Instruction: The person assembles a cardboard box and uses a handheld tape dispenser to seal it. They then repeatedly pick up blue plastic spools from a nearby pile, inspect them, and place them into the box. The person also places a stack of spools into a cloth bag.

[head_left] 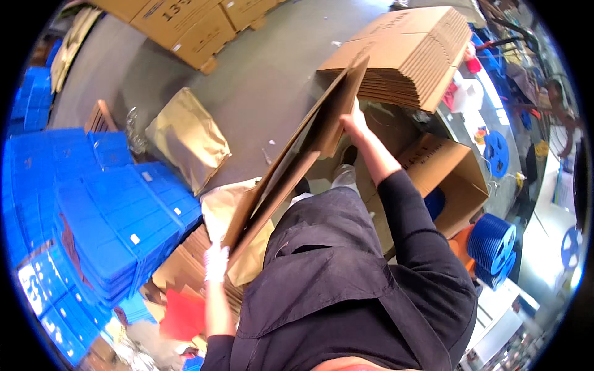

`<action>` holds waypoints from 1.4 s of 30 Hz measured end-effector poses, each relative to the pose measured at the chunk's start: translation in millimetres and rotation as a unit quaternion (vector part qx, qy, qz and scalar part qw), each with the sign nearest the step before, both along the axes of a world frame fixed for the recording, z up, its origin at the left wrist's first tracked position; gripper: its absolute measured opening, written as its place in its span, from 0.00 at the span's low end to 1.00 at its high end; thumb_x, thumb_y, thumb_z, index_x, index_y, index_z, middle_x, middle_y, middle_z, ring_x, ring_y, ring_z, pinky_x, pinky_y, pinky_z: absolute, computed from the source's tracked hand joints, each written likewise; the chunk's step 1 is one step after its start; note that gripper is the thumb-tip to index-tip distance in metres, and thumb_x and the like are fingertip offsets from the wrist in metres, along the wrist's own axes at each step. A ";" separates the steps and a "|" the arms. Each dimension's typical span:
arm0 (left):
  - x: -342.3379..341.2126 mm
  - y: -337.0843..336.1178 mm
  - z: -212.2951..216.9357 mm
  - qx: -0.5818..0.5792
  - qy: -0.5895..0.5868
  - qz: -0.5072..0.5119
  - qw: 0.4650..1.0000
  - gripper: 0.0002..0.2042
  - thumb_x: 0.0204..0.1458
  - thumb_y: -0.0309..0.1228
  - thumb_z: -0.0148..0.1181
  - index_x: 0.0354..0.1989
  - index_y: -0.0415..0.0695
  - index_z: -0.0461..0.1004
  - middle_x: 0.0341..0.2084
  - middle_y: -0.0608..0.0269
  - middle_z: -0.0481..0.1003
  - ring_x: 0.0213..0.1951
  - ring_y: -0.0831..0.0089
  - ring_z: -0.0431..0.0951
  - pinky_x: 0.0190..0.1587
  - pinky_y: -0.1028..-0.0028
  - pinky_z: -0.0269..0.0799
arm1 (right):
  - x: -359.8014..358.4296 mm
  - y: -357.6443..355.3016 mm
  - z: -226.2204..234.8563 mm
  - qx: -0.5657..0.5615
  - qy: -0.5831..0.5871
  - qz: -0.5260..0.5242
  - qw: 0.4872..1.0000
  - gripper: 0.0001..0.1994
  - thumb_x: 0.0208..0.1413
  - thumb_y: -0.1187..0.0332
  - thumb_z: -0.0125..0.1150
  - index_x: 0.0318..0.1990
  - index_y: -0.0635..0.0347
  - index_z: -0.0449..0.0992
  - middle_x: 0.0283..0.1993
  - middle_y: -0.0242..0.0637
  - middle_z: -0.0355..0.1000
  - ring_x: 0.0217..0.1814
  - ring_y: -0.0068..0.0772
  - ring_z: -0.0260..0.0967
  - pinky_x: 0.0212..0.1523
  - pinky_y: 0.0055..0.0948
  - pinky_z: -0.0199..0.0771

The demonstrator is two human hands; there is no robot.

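Standing on a grey concrete floor (272, 80), warehouse-type room, lots of clutter. Stacked blue plastic crates (105, 210) fill the person's left side; too many to count. A crumpled brown paper sack (185, 136) lies on the floor just beyond them. Far side: pallet load of brown cartons (185, 25), 3 visible at least. A stack of flat-packed cardboard sheets (408, 55) sits upper right, approx a dozen+ layers, exact count can't tell. One open cardboard box (451, 179) stands to the person's right, flaps up. 2 big blue spools (492, 244) beside it, low right, plus 1 flat blue reel (497, 151) on the grey workbench (461, 127) further back. Red sheet (182, 315) on the floor low left, next to more scrap cardboard.

Hands: both on one flattened cardboard box (297, 154), held tilted, running diagonal from low left to upper right in front of the body. Left hand (216, 263) w/ white glove, fingers closed around the lower end of the board. Right hand (354, 123) bare, arm in black sleeve, raised, fingers gripping the upper edge near the top corner. Hands well apart, one at each end. Board's top corner overlaps the flat-pack stack in view; touching or not, can't tell.
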State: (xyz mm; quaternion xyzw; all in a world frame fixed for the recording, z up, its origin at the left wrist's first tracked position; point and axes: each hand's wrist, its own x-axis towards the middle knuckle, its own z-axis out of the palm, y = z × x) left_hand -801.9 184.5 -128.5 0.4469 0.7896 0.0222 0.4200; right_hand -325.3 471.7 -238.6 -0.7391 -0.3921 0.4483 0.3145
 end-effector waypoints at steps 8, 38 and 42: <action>-10.9 172.8 -13.7 0.129 -0.084 -0.002 0.988 0.24 0.48 0.17 0.51 0.56 0.46 0.70 0.28 0.61 0.76 0.18 0.79 0.65 0.32 0.74 0.70 | 51.8 -224.2 36.4 -0.092 -0.030 -0.119 0.988 0.44 0.40 0.82 0.46 0.70 0.46 0.43 0.57 0.50 0.66 0.59 0.44 0.65 0.55 0.32 0.68; 316.3 328.0 -256.2 0.012 0.014 -0.476 0.879 0.40 0.47 0.39 0.61 0.66 0.37 0.50 0.66 0.41 0.48 0.67 0.53 0.51 0.67 0.67 0.49 | 151.8 -234.9 -99.5 -0.126 0.161 -0.049 0.978 0.19 0.55 0.58 0.59 0.49 0.60 0.77 0.54 0.48 0.71 0.61 0.38 0.65 0.61 0.29 0.61; 332.4 323.2 -162.8 0.081 -0.021 -0.404 0.911 0.22 0.55 0.33 0.54 0.57 0.36 0.65 0.56 0.46 0.67 0.56 0.51 0.67 0.61 0.65 0.60 | 329.2 -266.5 -37.4 0.117 0.187 -0.362 0.906 0.08 0.54 0.69 0.60 0.38 0.62 0.77 0.38 0.34 0.75 0.41 0.26 0.72 0.47 0.27 0.72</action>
